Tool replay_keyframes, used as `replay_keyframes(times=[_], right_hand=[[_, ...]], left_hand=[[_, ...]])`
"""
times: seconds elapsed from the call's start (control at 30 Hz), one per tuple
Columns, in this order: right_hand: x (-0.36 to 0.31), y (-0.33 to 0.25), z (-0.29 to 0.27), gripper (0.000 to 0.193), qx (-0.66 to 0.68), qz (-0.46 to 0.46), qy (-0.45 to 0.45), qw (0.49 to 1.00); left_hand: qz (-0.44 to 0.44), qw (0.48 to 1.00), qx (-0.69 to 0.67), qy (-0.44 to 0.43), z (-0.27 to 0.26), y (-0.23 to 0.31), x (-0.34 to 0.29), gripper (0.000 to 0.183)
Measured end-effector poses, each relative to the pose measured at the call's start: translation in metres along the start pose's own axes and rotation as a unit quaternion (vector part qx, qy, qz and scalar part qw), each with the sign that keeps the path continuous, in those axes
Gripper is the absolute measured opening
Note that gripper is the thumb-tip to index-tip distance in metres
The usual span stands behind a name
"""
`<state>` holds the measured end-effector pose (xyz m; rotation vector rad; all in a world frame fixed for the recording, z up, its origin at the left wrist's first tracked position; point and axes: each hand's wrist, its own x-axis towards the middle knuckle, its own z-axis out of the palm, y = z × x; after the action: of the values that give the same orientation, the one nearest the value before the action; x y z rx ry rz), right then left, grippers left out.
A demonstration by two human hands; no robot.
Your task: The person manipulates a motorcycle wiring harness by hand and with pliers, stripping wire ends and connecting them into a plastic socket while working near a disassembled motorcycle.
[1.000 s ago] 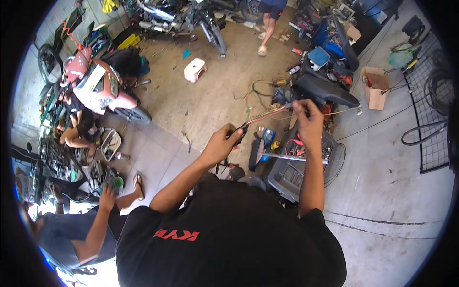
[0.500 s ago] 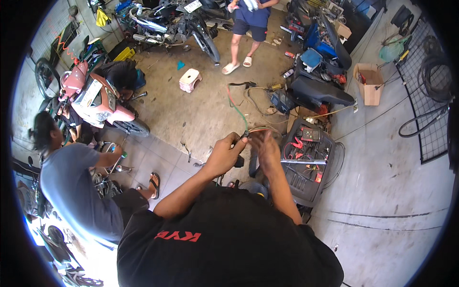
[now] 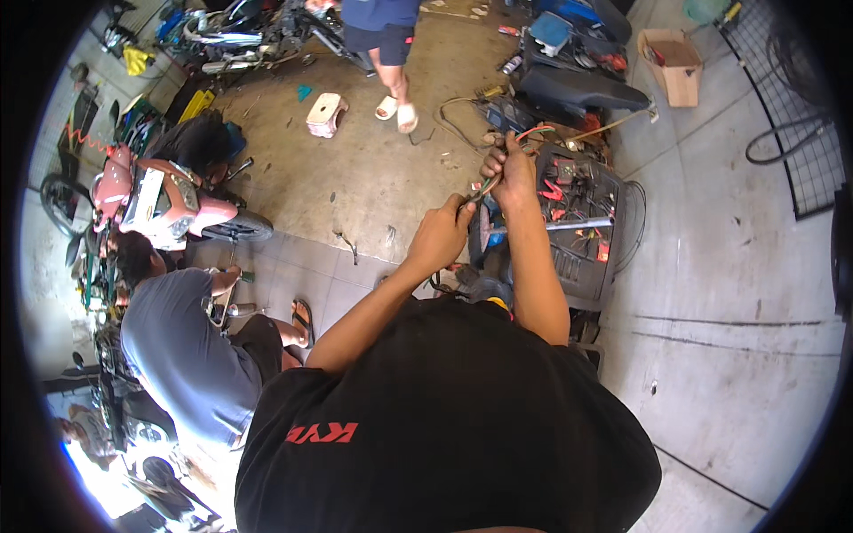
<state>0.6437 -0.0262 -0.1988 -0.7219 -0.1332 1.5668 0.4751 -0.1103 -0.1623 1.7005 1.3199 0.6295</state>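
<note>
Thin green, red and orange wires [image 3: 536,130] run through both of my hands in front of my chest. My right hand [image 3: 514,178], farther forward, is closed round them, with their coloured ends sticking out beyond it to the right. Lower and to the left, my left hand [image 3: 441,236] pinches the darker stretch of the same bundle. A short length of green and dark wire shows between the two hands. Just right of my right forearm lies a black tool tray [image 3: 562,280] with red clips, cables and a metal bar on it.
A person in a grey-blue shirt [image 3: 191,333] crouches at left beside a pink motorbike [image 3: 204,209]. Another person [image 3: 382,40] stands ahead, near a small stool [image 3: 326,115]. A motorbike seat [image 3: 577,93] and a cardboard box [image 3: 684,84] are at the far right.
My right hand has moved forward and right and closed round the wires, which earlier trailed out ahead. My left hand has followed forward. The view has shifted, and the standing person has moved left.
</note>
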Motion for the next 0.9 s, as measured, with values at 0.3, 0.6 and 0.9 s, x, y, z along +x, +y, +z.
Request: replay_keyframes(times=[0.3, 0.6, 0.9], right_hand=[[0.010, -0.039, -0.021, 0.052, -0.082, -0.208, 0.178, 0.958], [0.074, -0.078, -0.036, 0.067, -0.501, -0.179, 0.342, 0.775], [0.099, -0.132, -0.045, 0.064, -0.558, -0.278, 0.415, 0.663]], left_hand=[[-0.042, 0.967, -0.233, -0.097, 0.070, -0.024, 0.040, 0.037], [-0.163, 0.893, -0.383, -0.173, 0.066, 0.026, 0.043, 0.023], [-0.198, 0.850, -0.447, -0.196, 0.041, 0.055, -0.002, 0.017]])
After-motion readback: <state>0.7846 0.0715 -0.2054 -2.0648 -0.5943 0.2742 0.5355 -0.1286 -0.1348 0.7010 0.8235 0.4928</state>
